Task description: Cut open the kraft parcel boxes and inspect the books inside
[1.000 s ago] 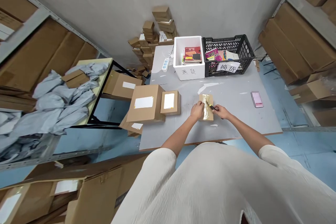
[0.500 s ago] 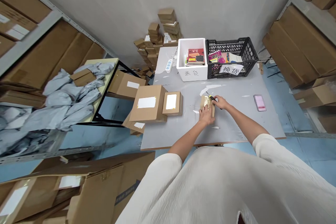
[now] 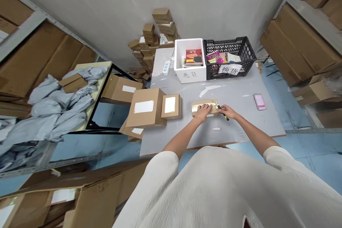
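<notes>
A small cardboard box (image 3: 196, 107) with shiny clear tape along its top lies lengthwise across the grey table (image 3: 171, 137). My left hand (image 3: 203, 111) grips it from the near side, fingers bent over the top. In my right hand (image 3: 228, 110) is a black and yellow utility knife (image 3: 223, 112), held in closed fingers at the box's right end. The knife's tip meets the taped end; the blade itself is too small to make out.
Left of the small box stand two labelled cartons (image 3: 145, 108). Behind are a white foam bin (image 3: 190, 75) and a black crate (image 3: 227, 69), both with books. A pink phone-like item (image 3: 259, 102) lies right. Grey parcels (image 3: 61, 103) cover a side table.
The small box has turned from pointing away from me to lying sideways. My right hand with the knife has come nearer and slightly right; my left hand has shifted left.
</notes>
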Demonstrator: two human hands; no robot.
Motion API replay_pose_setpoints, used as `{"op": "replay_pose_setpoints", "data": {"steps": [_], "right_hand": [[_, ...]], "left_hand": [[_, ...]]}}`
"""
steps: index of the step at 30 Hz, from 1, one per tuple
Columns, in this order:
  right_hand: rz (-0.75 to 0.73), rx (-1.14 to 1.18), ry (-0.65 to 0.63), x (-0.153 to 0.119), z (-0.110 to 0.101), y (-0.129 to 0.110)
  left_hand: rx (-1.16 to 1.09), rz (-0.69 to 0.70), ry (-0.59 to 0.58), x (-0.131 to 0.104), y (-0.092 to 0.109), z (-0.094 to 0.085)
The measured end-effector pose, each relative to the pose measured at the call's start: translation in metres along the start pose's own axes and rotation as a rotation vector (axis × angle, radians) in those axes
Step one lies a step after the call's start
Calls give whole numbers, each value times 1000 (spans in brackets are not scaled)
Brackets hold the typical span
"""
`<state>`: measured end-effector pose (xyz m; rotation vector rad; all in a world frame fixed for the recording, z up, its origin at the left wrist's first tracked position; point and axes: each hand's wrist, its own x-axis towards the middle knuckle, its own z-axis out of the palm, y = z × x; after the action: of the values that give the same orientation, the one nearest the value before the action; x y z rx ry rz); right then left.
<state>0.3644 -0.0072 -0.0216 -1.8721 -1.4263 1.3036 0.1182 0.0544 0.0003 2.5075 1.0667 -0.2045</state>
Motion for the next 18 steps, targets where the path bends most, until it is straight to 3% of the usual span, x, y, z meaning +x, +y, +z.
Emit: {"op": "replay_pose_setpoints", "data": {"steps": [3, 5, 12, 18], "right_hand": [[37, 120, -54, -7, -6, 4], [53, 103, -18, -8, -17, 6], [23, -48, 29, -8, -69, 9], [-46, -337, -20, -5, -83, 5]], "left_hand": [[2, -12, 40, 0, 4, 0], [3, -49, 66, 3, 10, 2], [-37, -62, 93, 19, 26, 9], [-19, -127, 64, 29, 32, 6]]}}
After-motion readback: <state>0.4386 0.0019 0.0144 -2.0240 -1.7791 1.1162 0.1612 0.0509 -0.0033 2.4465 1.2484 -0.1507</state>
